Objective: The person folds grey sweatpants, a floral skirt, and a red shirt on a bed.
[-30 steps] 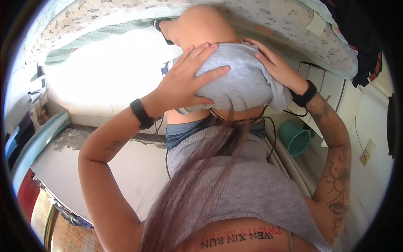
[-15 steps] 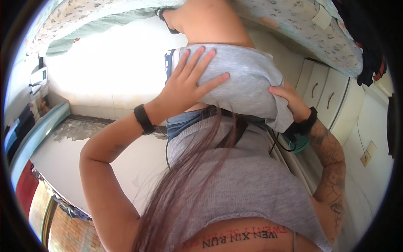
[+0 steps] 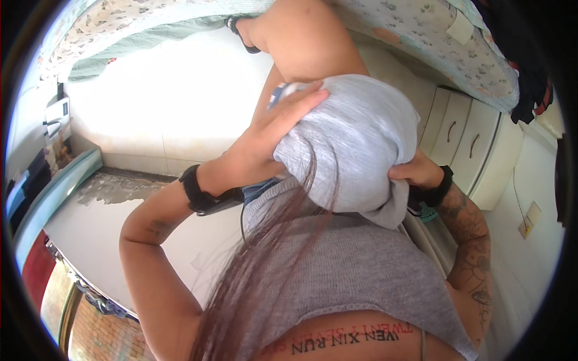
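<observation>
at the centre of my view, a rounded bundle of grey fabric (image 3: 355, 144) sits up in front of the camera, and i place everything else from it. my left hand (image 3: 265, 144) lies flat against the left side of the grey fabric, fingers (image 3: 301, 105) spread and pressing on the cloth rather than pinching it. my right hand (image 3: 415, 174) is tucked under the lower right edge of the fabric, fingers curled into a fold of it; how tightly it grips i cannot tell. each wrist carries a black band, the left band (image 3: 201, 192) below and left of the fabric, the right band (image 3: 439, 189) just right of the hand. long reddish-brown hair (image 3: 265, 265) hangs down from below the fabric, over a grey knitted top (image 3: 361, 277). above the fabric, a bare leg (image 3: 307, 42) of another person reaches toward the top of the view. to the right of the fabric stand pale drawers with handles (image 3: 463, 144). above and behind it runs a flowered bedcover (image 3: 415, 30). left of it spreads a bright white floor (image 3: 162, 102).
</observation>
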Demonstrator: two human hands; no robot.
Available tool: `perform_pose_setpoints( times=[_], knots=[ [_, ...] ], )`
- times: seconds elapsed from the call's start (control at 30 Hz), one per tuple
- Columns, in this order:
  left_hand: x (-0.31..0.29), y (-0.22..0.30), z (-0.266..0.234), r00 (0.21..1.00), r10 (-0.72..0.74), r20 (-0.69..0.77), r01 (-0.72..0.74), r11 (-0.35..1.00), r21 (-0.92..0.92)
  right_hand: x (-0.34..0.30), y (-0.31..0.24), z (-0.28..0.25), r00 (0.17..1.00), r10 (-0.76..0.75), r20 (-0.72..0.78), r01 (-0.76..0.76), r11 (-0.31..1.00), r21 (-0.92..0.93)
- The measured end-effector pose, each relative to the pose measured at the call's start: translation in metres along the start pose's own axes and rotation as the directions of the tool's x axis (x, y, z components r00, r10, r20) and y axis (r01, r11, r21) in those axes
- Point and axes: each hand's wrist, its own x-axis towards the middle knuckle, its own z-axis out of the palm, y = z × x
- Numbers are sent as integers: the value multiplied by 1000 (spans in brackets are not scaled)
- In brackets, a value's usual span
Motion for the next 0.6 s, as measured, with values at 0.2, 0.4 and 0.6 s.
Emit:
perform_pose_setpoints(
  times=[0.2, 0.4, 0.6],
  knots=[
    [6, 4, 21, 996, -77, 52, 93, 795, -600, 29, 33, -19, 964, -259, 59, 252, 818, -517],
    [16, 8, 21, 956, 227, 185, -170, 944, -282, 65, 54, -32, 940, -248, 232, 192, 951, 241],
    [52, 53, 13, 960, 144, 241, -124, 988, -97, 22, 11, -47, 931, -309, 194, 355, 889, -290]
  ],
)
